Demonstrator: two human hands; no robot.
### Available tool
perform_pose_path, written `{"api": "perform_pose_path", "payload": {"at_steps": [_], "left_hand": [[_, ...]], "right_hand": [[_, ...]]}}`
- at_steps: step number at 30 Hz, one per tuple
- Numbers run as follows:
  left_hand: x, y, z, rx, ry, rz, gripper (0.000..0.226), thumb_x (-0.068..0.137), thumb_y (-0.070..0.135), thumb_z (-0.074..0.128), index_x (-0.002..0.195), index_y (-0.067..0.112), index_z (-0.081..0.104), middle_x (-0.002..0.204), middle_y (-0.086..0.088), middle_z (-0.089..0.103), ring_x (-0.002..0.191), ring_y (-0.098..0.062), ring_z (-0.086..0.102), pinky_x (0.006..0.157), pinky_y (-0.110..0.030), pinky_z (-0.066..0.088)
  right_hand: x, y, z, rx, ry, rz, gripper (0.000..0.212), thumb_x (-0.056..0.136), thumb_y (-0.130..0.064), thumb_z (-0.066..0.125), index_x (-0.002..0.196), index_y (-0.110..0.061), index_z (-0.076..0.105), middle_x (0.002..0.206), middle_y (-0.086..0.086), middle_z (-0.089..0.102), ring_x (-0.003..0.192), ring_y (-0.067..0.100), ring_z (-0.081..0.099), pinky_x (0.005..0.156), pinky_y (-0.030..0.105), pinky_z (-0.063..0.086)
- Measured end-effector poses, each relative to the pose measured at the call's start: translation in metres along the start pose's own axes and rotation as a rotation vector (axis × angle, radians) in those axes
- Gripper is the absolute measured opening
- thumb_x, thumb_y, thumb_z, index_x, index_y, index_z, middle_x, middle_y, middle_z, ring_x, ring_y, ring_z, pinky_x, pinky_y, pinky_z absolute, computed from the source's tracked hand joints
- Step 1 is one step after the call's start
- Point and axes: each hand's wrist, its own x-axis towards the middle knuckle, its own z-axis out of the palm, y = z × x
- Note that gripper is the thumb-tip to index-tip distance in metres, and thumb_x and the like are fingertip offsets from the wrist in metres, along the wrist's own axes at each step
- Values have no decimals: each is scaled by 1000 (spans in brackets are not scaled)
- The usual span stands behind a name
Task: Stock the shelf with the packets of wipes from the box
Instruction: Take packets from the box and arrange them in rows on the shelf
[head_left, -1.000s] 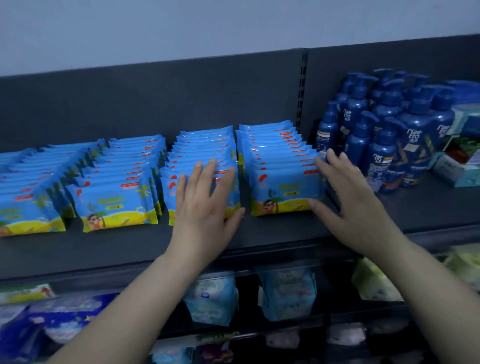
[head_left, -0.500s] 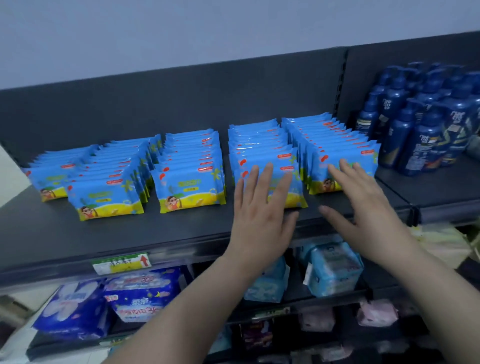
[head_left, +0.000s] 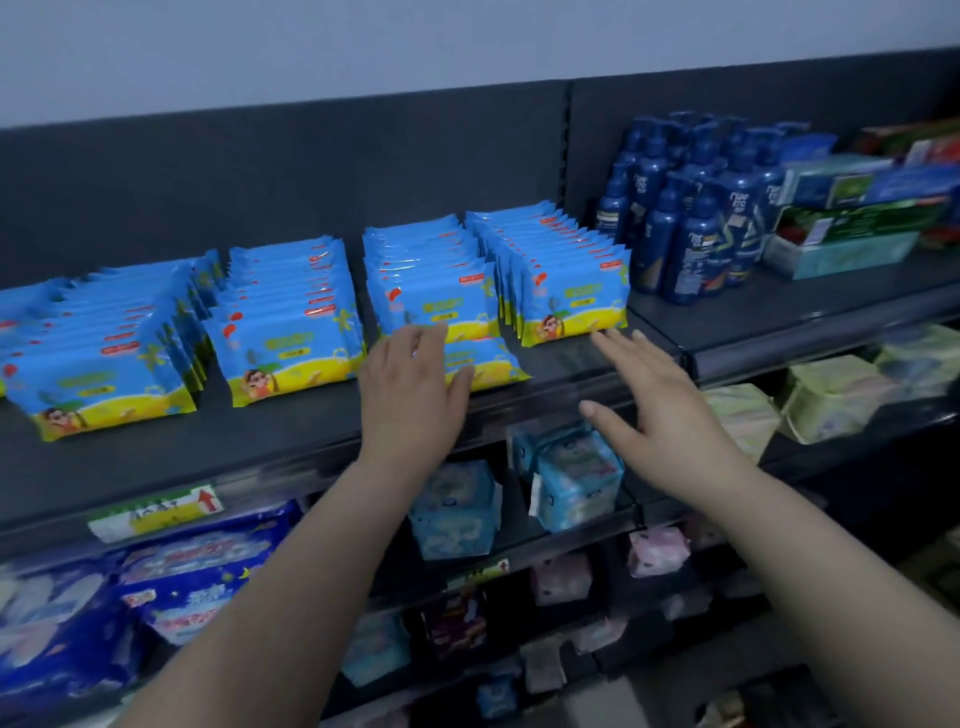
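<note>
Several rows of blue and yellow wipes packets stand on the dark grey shelf (head_left: 270, 431). The third row (head_left: 431, 280) has one front packet (head_left: 491, 364) leaning forward, lower than the others. My left hand (head_left: 410, 384) rests on that packet, with its fingertips at the row's front and its thumb on the packet's face. To the right, my right hand (head_left: 660, 415) hovers with spread, straight fingers just below the front packet of the rightmost row (head_left: 571, 306) and holds nothing. The box is out of view.
Dark blue pump bottles (head_left: 691, 234) stand right of the wipes, with green and teal cartons (head_left: 852, 228) beyond them. Lower shelves hold soft packs in blue (head_left: 571, 478), green (head_left: 831, 400) and dark blue (head_left: 197, 571). A yellow price label (head_left: 156, 512) sits on the shelf edge.
Both hands have drawn back slightly from the two right rows. The front packet of the third row now leans lower and forward. The camera view has shifted right.
</note>
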Motion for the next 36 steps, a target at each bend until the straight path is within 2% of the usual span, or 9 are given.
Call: {"api": "perform_pose_path", "payload": {"at_steps": [4,10,14,17,20,25,29,33,36], "left_hand": [[5,-13,-4,101,-163,-177,58,89,53,50,132,15,46,118,-14,53,110,-36,47,93,-42,35],[11,-12,-9,138,-266,-289,55,93,52,41,134,14,39,118,-14,60,112,-37,49,89,-41,37],[13,-15,-9,-133,-297,-345,56,89,40,56,135,15,36,115,-13,61,107,-36,55,88,-43,46],[11,-14,-11,-364,-226,-322,64,86,21,63,142,18,32,124,-7,58,107,-26,57,86,-32,46],[14,-16,-10,-451,-66,-269,75,81,8,66,145,23,30,117,-3,56,100,-18,56,86,-32,48],[35,-22,-8,-353,6,-231,58,84,2,62,135,17,40,114,-6,47,99,-18,54,83,-32,46],[45,-27,-5,-288,-9,-216,42,85,0,61,121,14,46,115,-5,46,96,-13,54,76,-23,39],[48,-30,-5,-204,30,-180,45,81,3,66,120,12,46,113,-8,46,101,-23,51,83,-31,42],[43,-30,-7,-44,73,-154,57,79,16,71,129,16,45,114,-8,47,104,-27,46,84,-36,35]], "right_hand": [[34,-22,13,26,-61,-48,60,94,-39,51,146,-17,31,151,2,33,141,19,25,114,33,21],[84,-41,37,-21,-209,92,48,98,-39,42,137,-12,42,130,12,56,121,33,45,97,44,41],[97,-41,54,77,-247,163,50,94,-28,53,139,-11,41,131,12,54,114,29,52,92,41,45],[100,-39,60,182,-189,168,60,89,-18,60,144,-13,34,133,10,52,105,23,52,79,31,42],[106,-41,64,295,-21,177,73,85,-13,64,147,-16,26,132,9,51,116,25,51,91,35,45],[123,-51,67,265,80,100,77,86,-11,63,149,-14,19,132,9,43,122,24,44,100,33,39],[131,-52,72,101,94,56,74,87,-9,62,148,-12,21,132,10,38,121,25,41,95,29,35],[133,-53,74,41,120,53,66,86,-10,63,144,-13,31,128,9,39,116,28,44,92,33,38],[129,-52,71,27,153,57,65,85,-15,66,141,-14,35,127,8,40,114,26,43,91,31,37]]}}
